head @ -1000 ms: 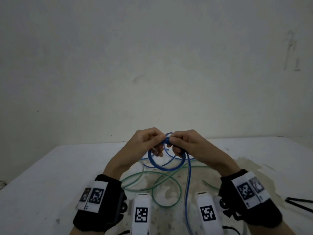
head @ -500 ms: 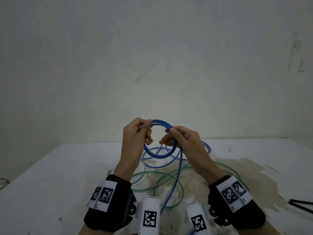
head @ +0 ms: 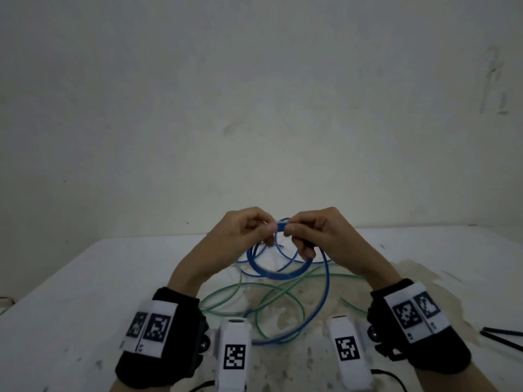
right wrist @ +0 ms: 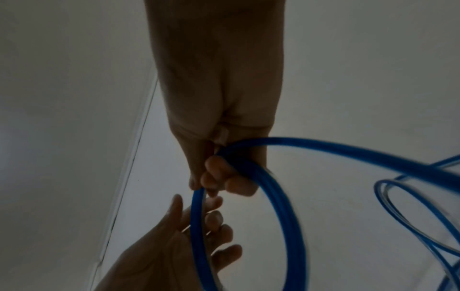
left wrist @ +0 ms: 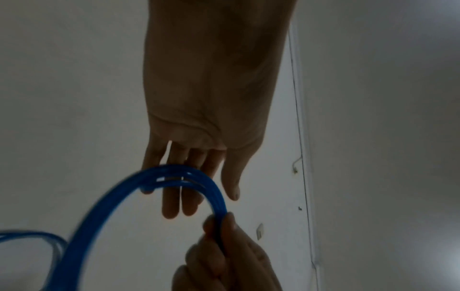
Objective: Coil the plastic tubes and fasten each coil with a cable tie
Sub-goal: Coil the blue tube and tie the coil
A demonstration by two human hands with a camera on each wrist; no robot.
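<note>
Seen from the head camera, a person's two hands meet above a white table [head: 85,278], both at the top of a small coil of blue tube [head: 271,274]. The left hand [head: 240,233] has its fingers curled toward the coil's top, and the right hand [head: 317,230] pinches the same spot from the other side. The coil hangs below the hands, clear of the table, while a loose length of the blue tube swings down in a wide loop toward the near edge. A green tube [head: 271,295] lies uncoiled in slack loops on the table under the hands. Two black cable ties [head: 503,336] lie well apart at the right edge. Both wrists wear black bands with printed square markers.

The left wrist camera shows something the head view hides: the left hand [left wrist: 199,157] has its fingers nearly straight and spread a little, with the blue tube [left wrist: 194,179] crossing over them rather than being squeezed. At the bottom of that view, the right hand's fingertips [left wrist: 224,226] pinch the bundled strands.

The right wrist camera shows the right hand [right wrist: 224,173] with fingers curled tight around several strands of the coil [right wrist: 273,196], and the left hand [right wrist: 174,246] lying open-palmed behind one strand.
</note>
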